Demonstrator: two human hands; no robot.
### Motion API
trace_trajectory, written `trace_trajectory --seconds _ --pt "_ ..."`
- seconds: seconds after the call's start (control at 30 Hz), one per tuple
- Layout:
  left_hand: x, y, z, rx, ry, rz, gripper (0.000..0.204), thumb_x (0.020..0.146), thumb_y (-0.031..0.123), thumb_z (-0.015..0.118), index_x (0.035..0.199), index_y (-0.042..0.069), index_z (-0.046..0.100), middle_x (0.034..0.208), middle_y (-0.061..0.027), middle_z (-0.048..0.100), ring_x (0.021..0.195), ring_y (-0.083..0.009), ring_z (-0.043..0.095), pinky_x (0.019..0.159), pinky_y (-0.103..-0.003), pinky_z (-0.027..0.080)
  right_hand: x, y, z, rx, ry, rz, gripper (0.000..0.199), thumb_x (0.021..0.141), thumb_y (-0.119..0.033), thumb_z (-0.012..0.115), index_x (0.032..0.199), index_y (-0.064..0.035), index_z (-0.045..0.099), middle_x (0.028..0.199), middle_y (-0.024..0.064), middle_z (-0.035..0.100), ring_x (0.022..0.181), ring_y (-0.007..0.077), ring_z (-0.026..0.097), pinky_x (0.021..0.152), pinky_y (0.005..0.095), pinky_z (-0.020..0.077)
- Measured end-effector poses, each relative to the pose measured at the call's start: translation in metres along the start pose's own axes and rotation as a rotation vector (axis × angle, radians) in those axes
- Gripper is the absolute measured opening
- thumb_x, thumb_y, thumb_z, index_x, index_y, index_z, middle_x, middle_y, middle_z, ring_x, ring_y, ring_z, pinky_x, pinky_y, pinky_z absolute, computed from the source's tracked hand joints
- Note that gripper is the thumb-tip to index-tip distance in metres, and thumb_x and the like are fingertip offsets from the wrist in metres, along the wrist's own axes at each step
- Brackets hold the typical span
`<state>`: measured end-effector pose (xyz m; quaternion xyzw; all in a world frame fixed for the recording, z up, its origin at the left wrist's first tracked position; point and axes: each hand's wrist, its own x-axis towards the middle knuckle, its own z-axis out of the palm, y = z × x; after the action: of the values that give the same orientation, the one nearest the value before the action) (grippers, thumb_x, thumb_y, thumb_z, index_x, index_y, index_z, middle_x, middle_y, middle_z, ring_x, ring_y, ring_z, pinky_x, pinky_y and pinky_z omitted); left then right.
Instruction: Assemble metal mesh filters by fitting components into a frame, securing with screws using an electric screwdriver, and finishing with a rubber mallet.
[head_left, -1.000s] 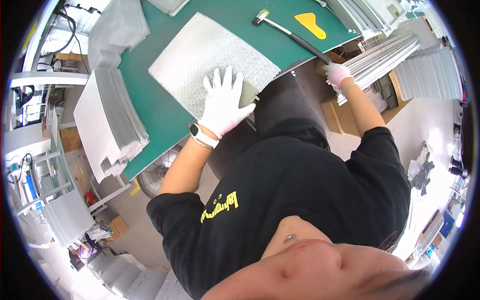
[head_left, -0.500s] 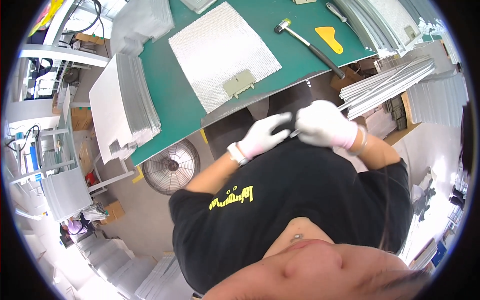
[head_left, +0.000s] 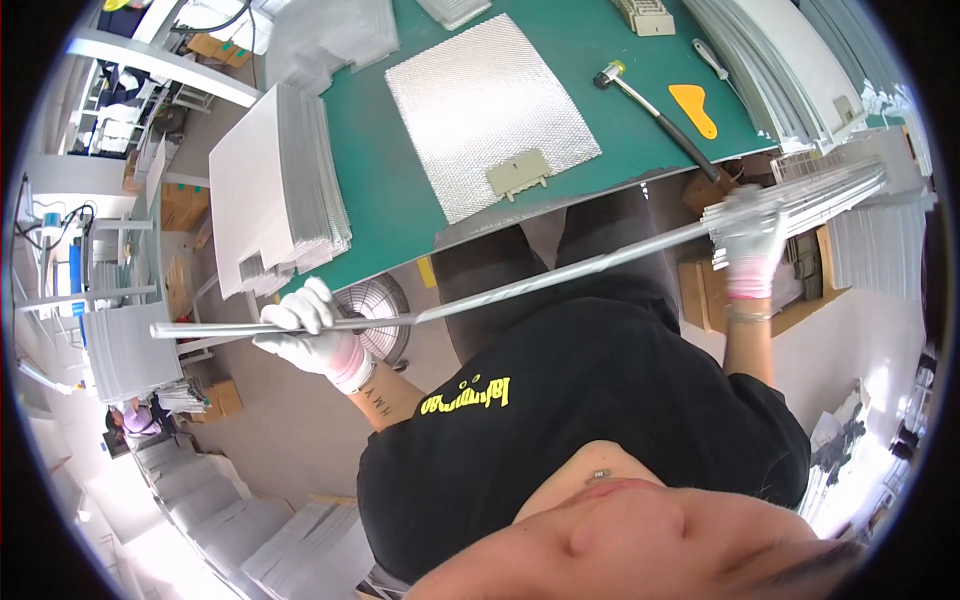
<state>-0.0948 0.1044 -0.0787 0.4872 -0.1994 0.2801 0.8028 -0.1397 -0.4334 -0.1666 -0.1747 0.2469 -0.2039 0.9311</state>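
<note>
A long, thin silvery strip [head_left: 560, 275] stretches across in front of my body, with a slight bend or joint to the right of my left hand. My gloved left hand [head_left: 305, 330] is closed around its left part, and the end sticks out beyond the fingers. My gloved right hand [head_left: 752, 235] is at the strip's other end, against a bundle of pale strips [head_left: 835, 195]; motion blur hides its fingers. On the green table [head_left: 365, 140] lies a silvery mesh panel [head_left: 490, 110] with a beige plastic piece [head_left: 520, 175] near its front edge.
A stack of white-grey panels [head_left: 265, 180] stands at the table's left, more panels [head_left: 775, 60] at its right. A hammer [head_left: 660, 120], a yellow scraper [head_left: 693, 108] and a screwdriver-like tool [head_left: 710, 60] lie at the right. A round fan [head_left: 375, 310] stands below the left hand.
My hands have moved from close together at my chest to far apart, left and right. The long strip now spans between them. The table appears shifted slightly right in view.
</note>
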Motion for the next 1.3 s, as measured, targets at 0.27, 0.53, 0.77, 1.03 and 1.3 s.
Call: trace_trajectory --seconds 0.27,0.53,0.77,1.03,1.3 --pt "-0.075 -0.087 0.042 0.169 -0.099 -0.554 0.051 0.102 0.049 0.040 0.077 0.006 0.051 0.057 -0.0069 0.050 0.047 -0.0141 0.045 0.044 -0.026 0.035 0.027 -0.031 0.146 -0.367 -0.262 -0.672 0.035 0.102 -0.032 0.042 0.098 -0.0006 0.056 0.089 0.0103 0.058 0.081 0.0225 0.059 0.073 0.0340 0.0514" --pt "-0.103 -0.118 0.050 0.794 -0.104 -0.480 0.032 0.101 0.020 0.046 0.120 -0.005 0.052 0.111 -0.0212 0.057 0.104 -0.0288 0.058 0.097 -0.041 0.044 0.125 0.168 0.174 -0.213 -0.540 0.238 0.020 0.096 -0.023 0.060 0.100 -0.0039 0.055 0.091 0.0091 0.059 0.082 0.0204 0.057 0.076 0.0339 0.0502" --pt "0.028 -0.158 0.069 1.763 -0.546 -0.134 0.071 0.090 0.037 0.058 0.139 -0.010 0.037 0.133 -0.0279 0.050 0.123 -0.0370 0.051 0.109 -0.049 0.032 0.137 0.199 0.150 -1.395 -0.615 -0.314 0.048 0.085 -0.022 0.068 0.123 0.0038 0.053 0.112 0.0160 0.064 0.103 0.0245 0.061 0.093 0.0327 0.0469" --pt "0.097 -0.233 0.016 1.178 -0.278 -0.610 0.068 0.090 0.044 0.054 0.123 -0.015 0.053 0.120 -0.0321 0.060 0.114 -0.0420 0.058 0.102 -0.040 0.043 0.134 0.199 0.165 -1.630 -0.837 -0.235 0.062 0.086 -0.034 0.065 0.132 0.0037 0.049 0.121 0.0211 0.062 0.113 0.0306 0.059 0.099 0.0359 0.0440" --pt "0.001 -0.164 0.101 0.826 -0.305 -0.344 0.052 0.092 0.026 0.059 0.132 -0.005 0.047 0.131 -0.0257 0.050 0.123 -0.0335 0.049 0.107 -0.046 0.035 0.104 0.162 0.147 -1.910 -0.919 -0.372 0.048 0.080 -0.035 0.068 0.109 0.0024 0.065 0.107 0.0222 0.065 0.103 0.0349 0.062 0.093 0.0378 0.0479"
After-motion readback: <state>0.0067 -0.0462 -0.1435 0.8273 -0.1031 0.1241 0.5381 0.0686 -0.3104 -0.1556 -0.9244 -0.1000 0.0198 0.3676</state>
